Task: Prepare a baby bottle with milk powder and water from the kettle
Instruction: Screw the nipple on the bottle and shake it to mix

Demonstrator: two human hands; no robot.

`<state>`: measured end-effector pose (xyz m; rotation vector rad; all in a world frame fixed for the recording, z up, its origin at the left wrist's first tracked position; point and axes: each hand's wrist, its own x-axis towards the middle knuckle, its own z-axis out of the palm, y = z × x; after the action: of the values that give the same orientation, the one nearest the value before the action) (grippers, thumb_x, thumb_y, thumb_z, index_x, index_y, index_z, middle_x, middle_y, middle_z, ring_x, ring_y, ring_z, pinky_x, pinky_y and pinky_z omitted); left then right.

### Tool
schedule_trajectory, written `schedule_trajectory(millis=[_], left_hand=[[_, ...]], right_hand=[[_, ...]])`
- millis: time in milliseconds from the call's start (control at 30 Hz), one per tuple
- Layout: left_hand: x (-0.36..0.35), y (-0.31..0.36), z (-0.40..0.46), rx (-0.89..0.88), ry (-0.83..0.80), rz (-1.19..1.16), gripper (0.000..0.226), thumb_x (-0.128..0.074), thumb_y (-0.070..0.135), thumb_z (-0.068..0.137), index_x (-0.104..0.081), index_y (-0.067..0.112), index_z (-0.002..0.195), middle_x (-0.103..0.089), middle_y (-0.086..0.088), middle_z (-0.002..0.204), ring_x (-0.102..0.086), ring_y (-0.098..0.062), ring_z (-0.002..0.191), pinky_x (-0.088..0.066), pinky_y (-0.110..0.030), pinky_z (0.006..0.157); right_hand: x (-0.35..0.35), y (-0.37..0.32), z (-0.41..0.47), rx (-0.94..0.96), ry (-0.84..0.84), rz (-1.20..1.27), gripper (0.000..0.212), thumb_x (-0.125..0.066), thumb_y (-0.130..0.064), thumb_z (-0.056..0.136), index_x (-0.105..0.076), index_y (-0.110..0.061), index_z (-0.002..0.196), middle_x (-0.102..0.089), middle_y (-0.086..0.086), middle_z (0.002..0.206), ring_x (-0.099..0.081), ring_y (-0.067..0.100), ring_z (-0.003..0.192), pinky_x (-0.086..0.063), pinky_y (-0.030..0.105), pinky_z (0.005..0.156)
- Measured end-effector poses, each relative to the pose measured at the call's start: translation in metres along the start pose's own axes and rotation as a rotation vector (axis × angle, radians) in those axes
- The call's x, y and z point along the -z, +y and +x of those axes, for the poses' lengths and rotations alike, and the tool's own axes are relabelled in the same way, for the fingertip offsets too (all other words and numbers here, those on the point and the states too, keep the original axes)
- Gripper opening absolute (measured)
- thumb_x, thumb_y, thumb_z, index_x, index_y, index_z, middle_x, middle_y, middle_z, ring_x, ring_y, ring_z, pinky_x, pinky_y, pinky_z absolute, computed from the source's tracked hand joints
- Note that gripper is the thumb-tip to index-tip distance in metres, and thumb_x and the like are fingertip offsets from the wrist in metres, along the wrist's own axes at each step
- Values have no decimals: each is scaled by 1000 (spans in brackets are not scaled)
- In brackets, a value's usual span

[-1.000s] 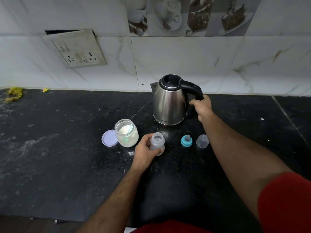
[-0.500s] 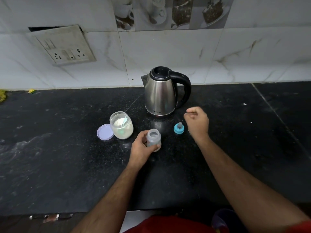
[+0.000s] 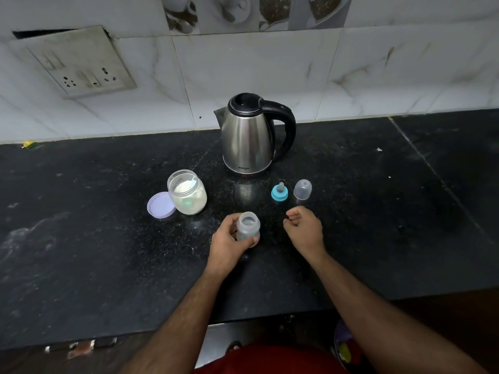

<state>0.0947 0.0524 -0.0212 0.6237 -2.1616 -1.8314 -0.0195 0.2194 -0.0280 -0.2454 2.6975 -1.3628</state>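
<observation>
My left hand (image 3: 229,242) grips an open, clear baby bottle (image 3: 248,225) that stands upright on the black counter (image 3: 108,238). My right hand (image 3: 305,229) hovers to the bottle's right with its fingers curled loosely, holding nothing. A steel kettle (image 3: 247,139) with a black lid and handle stands behind, near the wall. An open glass jar of white milk powder (image 3: 187,193) with a scoop inside sits to the left, its lilac lid (image 3: 160,205) lying beside it. The blue teat ring (image 3: 279,192) and the clear bottle cap (image 3: 302,189) rest in front of the kettle.
A tiled wall with a socket plate (image 3: 81,66) rises behind the counter. The counter's front edge (image 3: 270,317) runs close to my body. A seam (image 3: 432,171) crosses the counter at the right.
My right hand let go of the kettle handle and drew back toward me, ending beside the bottle. The left hand kept hold of the bottle. The kettle stayed put.
</observation>
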Motion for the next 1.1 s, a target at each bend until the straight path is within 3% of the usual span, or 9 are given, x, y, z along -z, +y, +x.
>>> schedule_trajectory(millis=[133,200,367,567,700,933,1100], left_hand=[[-1,0,-2,-5,-16,0,54,-85,5,69,-61,36,107,-70,24,107,-65,3,104,-49,-13,87],[0,0,-3,-3,-25,1,54,-84,5,70,-61,38,106,-70,26,107,-64,4,103,-48,-11,86],[1,-2,-6,7,-20,5,56,-85,4,69,-61,39,105,-70,26,105,-65,4,102,-48,-12,87],[5,-5,-10,20,-24,8,55,-86,10,67,-61,38,107,-70,25,107,-65,3,103,-48,-12,88],[4,-6,-13,13,-29,14,55,-85,7,68,-61,37,106,-70,26,106,-65,4,102,-48,-13,87],[-1,-6,-17,-13,-63,27,54,-85,10,68,-61,39,107,-69,27,108,-64,4,103,-48,-10,85],[-2,-7,-19,-30,-88,26,53,-85,13,68,-61,40,107,-69,26,107,-64,4,102,-49,-12,84]], right_hand=[[1,-18,29,-42,-25,-16,41,-77,-15,81,-61,-15,119,-65,1,113,-66,16,90,-44,23,79],[-1,-29,46,-17,-34,-45,55,-78,-17,81,-55,-15,130,-63,2,123,-63,19,105,-40,23,83],[-11,-40,76,-29,-154,-219,72,-76,-14,83,-39,-14,145,-57,10,136,-58,27,119,-49,35,91],[-17,-34,70,31,-161,-436,48,-71,-8,87,-51,-16,130,-64,10,122,-63,25,108,-53,34,85],[-11,-35,52,49,-170,-295,51,-72,-12,84,-54,-17,131,-65,6,121,-64,23,107,-55,41,89],[12,-53,9,125,-109,-82,47,-78,-20,77,-64,-17,122,-62,-1,121,-59,15,107,-44,25,88],[32,-65,-24,157,-99,31,37,-82,-19,73,-68,-18,107,-65,-3,109,-63,13,94,-53,31,87]])
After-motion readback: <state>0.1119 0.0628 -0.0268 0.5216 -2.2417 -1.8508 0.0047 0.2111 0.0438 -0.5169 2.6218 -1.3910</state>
